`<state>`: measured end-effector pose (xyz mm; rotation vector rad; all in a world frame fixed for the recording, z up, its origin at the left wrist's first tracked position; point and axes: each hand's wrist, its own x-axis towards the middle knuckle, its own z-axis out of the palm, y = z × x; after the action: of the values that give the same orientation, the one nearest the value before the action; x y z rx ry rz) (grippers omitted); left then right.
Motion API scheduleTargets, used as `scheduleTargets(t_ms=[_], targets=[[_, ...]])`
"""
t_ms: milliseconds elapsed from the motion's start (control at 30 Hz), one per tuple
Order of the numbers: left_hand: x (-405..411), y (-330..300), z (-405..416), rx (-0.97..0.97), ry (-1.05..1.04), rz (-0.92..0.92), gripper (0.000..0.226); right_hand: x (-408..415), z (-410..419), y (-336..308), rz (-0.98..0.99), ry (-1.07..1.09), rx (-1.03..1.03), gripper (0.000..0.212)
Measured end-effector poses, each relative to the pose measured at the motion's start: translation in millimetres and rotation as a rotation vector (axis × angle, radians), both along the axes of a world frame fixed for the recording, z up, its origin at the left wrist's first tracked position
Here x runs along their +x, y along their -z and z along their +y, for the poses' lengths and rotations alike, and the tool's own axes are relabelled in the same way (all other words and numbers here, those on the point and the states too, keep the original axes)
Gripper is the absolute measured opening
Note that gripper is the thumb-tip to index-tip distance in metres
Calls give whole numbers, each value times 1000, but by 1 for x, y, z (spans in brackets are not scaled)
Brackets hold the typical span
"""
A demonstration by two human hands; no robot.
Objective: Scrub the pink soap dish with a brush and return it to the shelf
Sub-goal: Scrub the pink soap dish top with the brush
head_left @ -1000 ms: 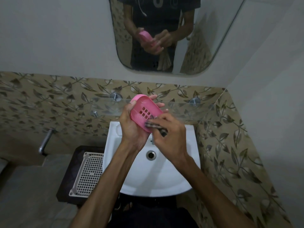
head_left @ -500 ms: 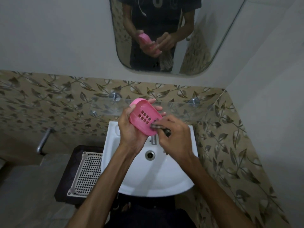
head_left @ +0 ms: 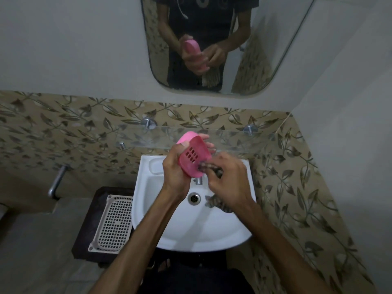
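Leaf-patterned tiles [head_left: 84, 128] run along the far wall and down the right side of this small washroom, with plain pale wall above them; a rounded mirror [head_left: 275, 66] hangs over a glass shelf [head_left: 233, 137] fixed on metal studs, and below the shelf sits a white basin [head_left: 191, 234] with its drain [head_left: 194, 197] near the middle and a small metal tap [head_left: 198, 181] at the far edge; to the left of the basin a pale perforated tray [head_left: 112, 225] lies on a dark stand [head_left: 84, 230], and further left a metal pipe [head_left: 57, 181] comes out of the wall; over the far part of the basin, just in front of the shelf, the person's left hand [head_left: 176, 168] is wrapped round the pink soap dish [head_left: 194, 158], thumb on the near rim and fingertips showing past the far rim, holding it tilted so its slotted inside faces the camera; the right hand [head_left: 229, 181] is closed in a pinch on a dark brush [head_left: 209, 166], whose bristle end touches the lower right part of the dish; that hand is blurred, so the exact finger placement is hard to read; a dark patterned patch [head_left: 218, 205] lies in the basin just beside the right wrist, and I cannot tell what it is; both forearms reach in from the near edge; the mirror shows the pink dish and both hands from the other side.
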<state>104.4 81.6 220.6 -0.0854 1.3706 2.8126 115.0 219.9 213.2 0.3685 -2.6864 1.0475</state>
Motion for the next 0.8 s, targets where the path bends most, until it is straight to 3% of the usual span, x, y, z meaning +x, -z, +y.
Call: scheduleTargets(t_ms=[133,267,400,467,567,667,800], targets=[[-7,-5,-2,-21,19,49,52,-6,-2,1,135,78,-35,21],[-5,4,-6,59,-8,13,58,10,-15,18,-61,18,-216,3],[-5,6,-3,136,-33,23,56,14,-15,23,-66,163,-339,9],[-4,3,-1,159,-48,22,64,19,-24,24,-151,155,-482,3],[-2,1,-3,145,11,-18,85,15,-32,27,-235,188,-684,10],[-5,-3,-16,127,117,-37,98,8,-24,27,-177,171,-663,7],[-9,-3,-33,157,352,-26,89,1,-8,27,-3,79,-407,14]])
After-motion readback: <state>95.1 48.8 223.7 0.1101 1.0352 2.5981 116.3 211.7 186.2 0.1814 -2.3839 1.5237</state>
